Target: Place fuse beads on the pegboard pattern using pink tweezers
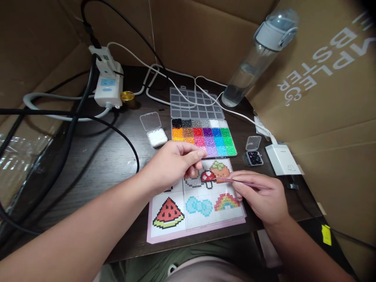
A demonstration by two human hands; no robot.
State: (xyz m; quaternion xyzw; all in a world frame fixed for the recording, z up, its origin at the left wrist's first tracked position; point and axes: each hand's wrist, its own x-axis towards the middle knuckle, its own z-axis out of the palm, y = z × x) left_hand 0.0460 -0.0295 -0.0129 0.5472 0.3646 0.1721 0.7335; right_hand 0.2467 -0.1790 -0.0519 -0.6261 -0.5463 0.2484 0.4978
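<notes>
My right hand (260, 194) pinches thin pink tweezers (249, 183), whose tip points left at the red and white mushroom (208, 177) on the clear pegboard (202, 224). Above the board's upper left part hovers my left hand (179, 161), thumb and fingertips pressed together; whatever they hold is too small or hidden to name. The pegboard lies over a printed pattern sheet with a watermelon slice (168, 214), blue bow, rainbow and orange fruit. Behind it, the open bead box (205, 135) holds many colours of beads, partly covered by my left hand.
A small box of white beads (157, 137) stands left of the bead box, a small box of dark beads (253, 158) to the right. Further out are a power strip (108, 88), gold cup (128, 98), water bottle (252, 58), white charger (282, 159), cables and cardboard walls.
</notes>
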